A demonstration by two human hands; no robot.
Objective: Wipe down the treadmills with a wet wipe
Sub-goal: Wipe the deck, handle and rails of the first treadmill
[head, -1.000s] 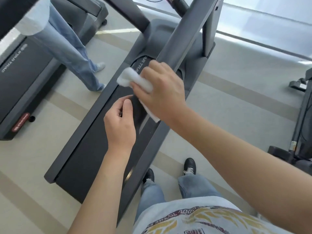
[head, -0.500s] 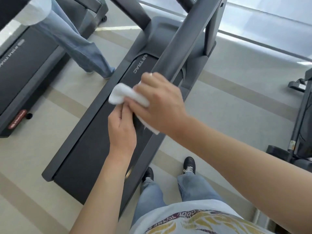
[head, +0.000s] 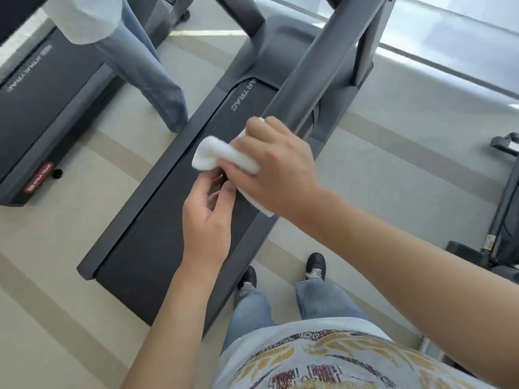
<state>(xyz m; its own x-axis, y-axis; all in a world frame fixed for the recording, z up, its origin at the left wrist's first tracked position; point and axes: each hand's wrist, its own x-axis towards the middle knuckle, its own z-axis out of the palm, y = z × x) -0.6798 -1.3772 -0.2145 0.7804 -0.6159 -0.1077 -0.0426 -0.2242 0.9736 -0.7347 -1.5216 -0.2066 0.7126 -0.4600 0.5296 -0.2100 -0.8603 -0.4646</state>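
Gripping nothing w/ left hand point(head: 206, 217): fingers loosely curled, tips reaching up at lower edge of wet wipe point(head: 222, 155), possibly just touching it; can't tell. Bunching wipe in right hand point(head: 276, 169), fingers wrapped over it and over the handrail point(head: 323, 71) of the treadmill point(head: 157, 220), wipe ends sticking out both sides. Judging best move: spreading wipe flatter, wrapping fully round rail, sliding w/ steady pressure. Ignoring second treadmill point(head: 42, 113) far left for now.

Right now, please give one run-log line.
right hand: grips wet wipe | left hand: beside wipe | treadmill handrail: beneath right hand
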